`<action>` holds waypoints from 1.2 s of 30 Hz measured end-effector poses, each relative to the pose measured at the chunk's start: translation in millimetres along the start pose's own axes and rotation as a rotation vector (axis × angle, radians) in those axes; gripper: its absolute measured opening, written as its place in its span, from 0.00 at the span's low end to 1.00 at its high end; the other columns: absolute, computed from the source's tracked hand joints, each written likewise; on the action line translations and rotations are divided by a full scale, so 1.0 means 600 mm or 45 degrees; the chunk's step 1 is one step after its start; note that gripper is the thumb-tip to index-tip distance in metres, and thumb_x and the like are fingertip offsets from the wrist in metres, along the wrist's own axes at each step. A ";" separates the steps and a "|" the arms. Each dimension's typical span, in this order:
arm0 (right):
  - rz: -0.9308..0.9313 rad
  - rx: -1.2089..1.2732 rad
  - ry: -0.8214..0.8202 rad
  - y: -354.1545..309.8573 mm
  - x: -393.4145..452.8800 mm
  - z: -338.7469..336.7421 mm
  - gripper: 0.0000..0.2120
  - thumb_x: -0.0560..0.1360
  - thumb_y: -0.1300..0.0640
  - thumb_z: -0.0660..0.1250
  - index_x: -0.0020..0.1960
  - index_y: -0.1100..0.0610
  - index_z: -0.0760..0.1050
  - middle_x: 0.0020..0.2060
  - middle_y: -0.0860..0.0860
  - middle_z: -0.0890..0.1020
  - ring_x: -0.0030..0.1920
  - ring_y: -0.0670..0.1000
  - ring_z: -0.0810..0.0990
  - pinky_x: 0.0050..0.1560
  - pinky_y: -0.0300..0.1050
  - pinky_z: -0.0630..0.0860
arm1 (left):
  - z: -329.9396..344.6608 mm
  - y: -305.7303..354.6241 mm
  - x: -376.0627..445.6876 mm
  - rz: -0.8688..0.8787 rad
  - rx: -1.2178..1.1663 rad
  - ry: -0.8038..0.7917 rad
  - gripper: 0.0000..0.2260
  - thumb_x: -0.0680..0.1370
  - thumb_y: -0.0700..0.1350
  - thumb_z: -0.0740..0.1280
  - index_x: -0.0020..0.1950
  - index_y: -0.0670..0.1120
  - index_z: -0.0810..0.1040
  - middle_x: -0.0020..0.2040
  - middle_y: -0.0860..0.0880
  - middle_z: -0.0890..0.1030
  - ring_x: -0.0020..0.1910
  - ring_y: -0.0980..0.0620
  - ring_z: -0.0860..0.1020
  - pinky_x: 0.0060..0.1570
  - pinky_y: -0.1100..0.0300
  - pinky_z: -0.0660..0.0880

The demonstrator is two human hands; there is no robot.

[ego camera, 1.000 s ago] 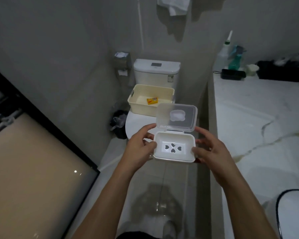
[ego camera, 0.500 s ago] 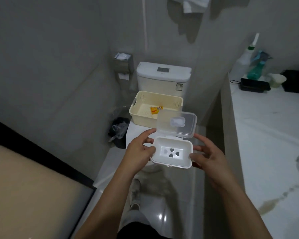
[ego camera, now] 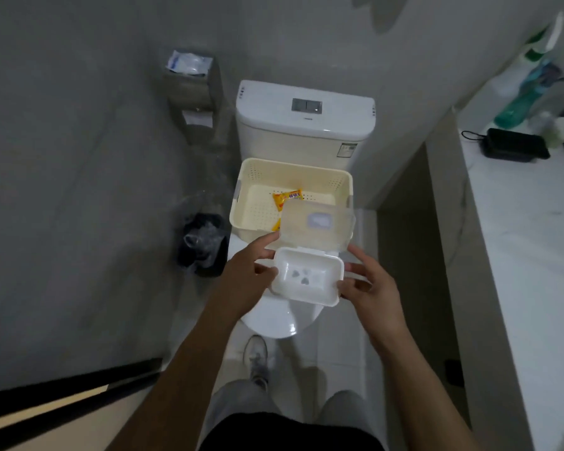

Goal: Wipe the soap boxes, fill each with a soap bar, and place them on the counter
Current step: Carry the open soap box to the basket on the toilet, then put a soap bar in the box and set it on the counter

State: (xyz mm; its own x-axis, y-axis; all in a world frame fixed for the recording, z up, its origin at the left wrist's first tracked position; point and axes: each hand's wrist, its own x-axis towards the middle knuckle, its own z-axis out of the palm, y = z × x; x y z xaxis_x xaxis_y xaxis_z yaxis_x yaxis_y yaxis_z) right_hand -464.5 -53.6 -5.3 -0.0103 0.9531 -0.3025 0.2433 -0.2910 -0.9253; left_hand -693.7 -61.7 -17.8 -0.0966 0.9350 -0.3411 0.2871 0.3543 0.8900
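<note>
I hold a white soap box [ego camera: 306,276] in both hands over the closed toilet lid. Its clear hinged lid [ego camera: 316,229] stands open at the far side, and the tray with heart-shaped drain holes is empty. My left hand [ego camera: 245,275] grips the box's left edge, thumb on the rim. My right hand [ego camera: 370,289] holds the right edge with curled fingers. Just beyond the box, a cream perforated basket [ego camera: 251,206] sits on the toilet lid with a yellow wrapped soap bar [ego camera: 287,198] inside, partly hidden behind the clear lid.
The white marble counter [ego camera: 528,242] runs along the right, with a black tray [ego camera: 515,146] and spray bottles [ego camera: 518,105] at its far end. A black bin [ego camera: 202,245] stands left of the toilet [ego camera: 303,125]. A paper dispenser [ego camera: 192,89] hangs on the wall.
My view has swung left and down, away from the counter toward the toilet. Both hands carried the open soap box closer to the basket, still gripping it the same way.
</note>
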 end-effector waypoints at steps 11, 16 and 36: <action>0.157 -0.141 0.077 0.158 0.095 0.111 0.26 0.75 0.66 0.72 0.69 0.48 0.75 0.55 0.45 0.82 0.51 0.41 0.81 0.43 0.29 0.79 | 0.046 -0.183 0.105 -0.127 0.059 0.136 0.28 0.75 0.32 0.68 0.68 0.59 0.74 0.55 0.52 0.81 0.48 0.60 0.79 0.53 0.63 0.78; 0.239 -0.134 0.066 0.257 0.162 0.140 0.25 0.75 0.65 0.73 0.70 0.53 0.75 0.57 0.48 0.82 0.52 0.43 0.82 0.45 0.30 0.79 | 0.085 -0.266 0.160 -0.208 0.119 0.143 0.27 0.76 0.33 0.68 0.70 0.57 0.74 0.58 0.51 0.81 0.52 0.53 0.80 0.58 0.55 0.78; 0.333 -0.412 0.211 0.437 0.316 0.185 0.19 0.73 0.64 0.75 0.63 0.59 0.79 0.53 0.53 0.85 0.49 0.49 0.84 0.58 0.48 0.81 | 0.181 -0.414 0.310 -0.264 0.323 0.243 0.26 0.77 0.33 0.67 0.71 0.52 0.73 0.58 0.50 0.80 0.53 0.54 0.79 0.59 0.61 0.75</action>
State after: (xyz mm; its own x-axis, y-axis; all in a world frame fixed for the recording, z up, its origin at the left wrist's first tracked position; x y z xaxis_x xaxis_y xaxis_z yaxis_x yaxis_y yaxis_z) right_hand -510.1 41.8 -330.5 0.2410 0.8590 -0.4517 0.5082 -0.5082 -0.6953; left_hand -679.2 23.2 -335.1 -0.3463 0.8377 -0.4224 0.4673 0.5444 0.6966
